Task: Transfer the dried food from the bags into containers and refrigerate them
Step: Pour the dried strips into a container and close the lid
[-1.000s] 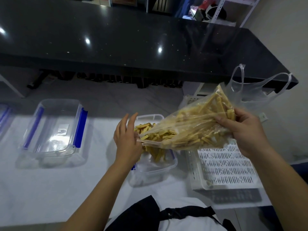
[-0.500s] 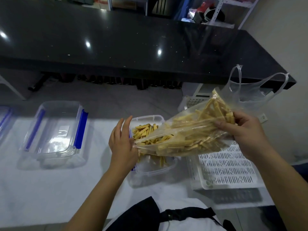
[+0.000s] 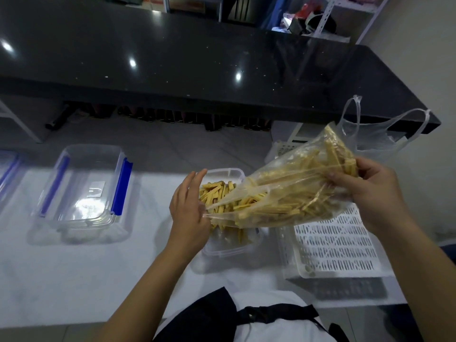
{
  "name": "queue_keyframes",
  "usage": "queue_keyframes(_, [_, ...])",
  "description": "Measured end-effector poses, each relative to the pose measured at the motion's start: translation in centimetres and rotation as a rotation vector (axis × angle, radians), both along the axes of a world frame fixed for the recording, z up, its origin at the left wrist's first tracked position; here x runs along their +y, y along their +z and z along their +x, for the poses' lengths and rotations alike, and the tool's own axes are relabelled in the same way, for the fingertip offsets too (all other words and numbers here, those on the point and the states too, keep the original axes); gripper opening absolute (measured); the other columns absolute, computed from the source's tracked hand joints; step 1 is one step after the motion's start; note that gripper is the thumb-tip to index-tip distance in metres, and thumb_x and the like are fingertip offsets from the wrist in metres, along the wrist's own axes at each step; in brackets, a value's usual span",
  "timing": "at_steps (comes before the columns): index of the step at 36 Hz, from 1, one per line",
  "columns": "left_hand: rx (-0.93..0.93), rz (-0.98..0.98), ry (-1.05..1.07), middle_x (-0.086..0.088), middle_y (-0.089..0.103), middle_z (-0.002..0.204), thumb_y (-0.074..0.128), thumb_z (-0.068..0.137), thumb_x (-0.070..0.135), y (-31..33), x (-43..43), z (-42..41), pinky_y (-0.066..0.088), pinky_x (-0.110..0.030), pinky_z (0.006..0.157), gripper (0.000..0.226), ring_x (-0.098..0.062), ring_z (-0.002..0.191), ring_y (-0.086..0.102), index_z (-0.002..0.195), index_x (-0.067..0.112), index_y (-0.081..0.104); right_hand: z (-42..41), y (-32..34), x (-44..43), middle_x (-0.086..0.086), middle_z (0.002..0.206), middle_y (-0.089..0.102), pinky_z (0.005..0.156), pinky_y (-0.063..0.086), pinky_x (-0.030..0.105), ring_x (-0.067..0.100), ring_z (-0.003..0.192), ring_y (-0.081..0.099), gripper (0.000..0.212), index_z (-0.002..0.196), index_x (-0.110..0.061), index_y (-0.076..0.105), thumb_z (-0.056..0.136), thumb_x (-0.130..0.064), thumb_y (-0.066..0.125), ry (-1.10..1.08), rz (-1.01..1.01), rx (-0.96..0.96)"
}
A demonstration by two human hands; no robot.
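Gripping the bag (image 3: 283, 193), the right hand (image 3: 375, 193) holds it tilted over the container (image 3: 227, 251); the left hand (image 3: 190, 213) pinches its mouth. The container stands on a white surface (image 3: 74, 280) before a black counter (image 3: 172, 58).

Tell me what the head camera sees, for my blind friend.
A left hand and right hand tip a clear bag of yellow sticks into a small tub on a white table. The left pinches the bag's mouth; the right grips its raised end. A bigger tub sits left, a basket right.
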State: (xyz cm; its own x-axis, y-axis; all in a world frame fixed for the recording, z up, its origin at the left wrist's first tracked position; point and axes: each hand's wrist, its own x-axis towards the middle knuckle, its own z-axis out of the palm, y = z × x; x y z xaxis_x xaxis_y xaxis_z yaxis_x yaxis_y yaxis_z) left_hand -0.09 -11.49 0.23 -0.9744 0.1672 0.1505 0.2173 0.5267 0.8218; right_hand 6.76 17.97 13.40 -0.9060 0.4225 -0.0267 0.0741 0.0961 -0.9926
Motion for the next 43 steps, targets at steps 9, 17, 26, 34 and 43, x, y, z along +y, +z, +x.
queue_keyframes(9, [0.046,-0.017,-0.022,0.002,0.035,0.157,0.047,0.087,-0.007,-0.2,0.6,0.6,0.022,-0.039,0.115,0.075,-0.019,0.143,0.029,0.149,0.034,0.037,0.1,0.5,0.1,0.007,0.091,0.078,0.060,0.062,0.032,0.028,0.082,0.076,0.029,0.095,-0.019,0.077,0.066,-0.012,0.079,0.003,0.034,-0.030])
queue_keyframes(17, [0.063,-0.045,0.008,0.001,0.037,0.155,0.068,0.082,-0.005,-0.5,0.4,0.2,0.023,-0.037,0.116,0.084,-0.021,0.143,0.032,0.148,0.034,0.036,-0.2,0.8,-1.1,0.006,0.086,0.077,0.058,0.061,0.031,0.023,0.075,0.076,0.030,0.103,-0.017,0.076,0.076,-0.004,0.077,-0.005,0.061,-0.007])
queue_keyframes(26, [-0.056,0.020,-0.005,0.007,0.030,0.157,0.067,0.085,-0.002,-1.0,0.2,0.0,0.026,-0.043,0.118,0.086,-0.017,0.144,0.028,0.146,0.046,0.029,0.4,0.6,-1.3,0.010,0.087,0.076,0.060,0.061,0.030,0.026,0.079,0.075,0.025,0.095,-0.022,0.077,0.076,-0.007,0.077,0.038,0.109,-0.027])
queue_keyframes(34, [0.016,-0.042,-0.018,0.001,0.034,0.156,0.061,0.082,-0.011,-0.7,0.8,-0.1,0.020,-0.032,0.112,0.083,-0.020,0.142,0.029,0.149,0.033,0.037,0.5,0.6,-1.0,0.026,0.098,0.071,0.067,0.064,0.041,0.033,0.083,0.072,0.025,0.106,-0.007,0.073,0.082,-0.001,0.074,-0.026,0.149,-0.064])
queue_keyframes(43, [-0.018,-0.037,0.007,-0.001,0.034,0.156,0.061,0.087,-0.006,-0.7,0.6,-1.0,0.024,-0.040,0.116,0.079,-0.022,0.142,0.031,0.150,0.033,0.035,0.4,0.7,-1.5,0.023,0.094,0.072,0.065,0.064,0.034,0.027,0.079,0.072,0.020,0.097,-0.014,0.074,0.080,-0.004,0.075,-0.028,0.157,-0.029])
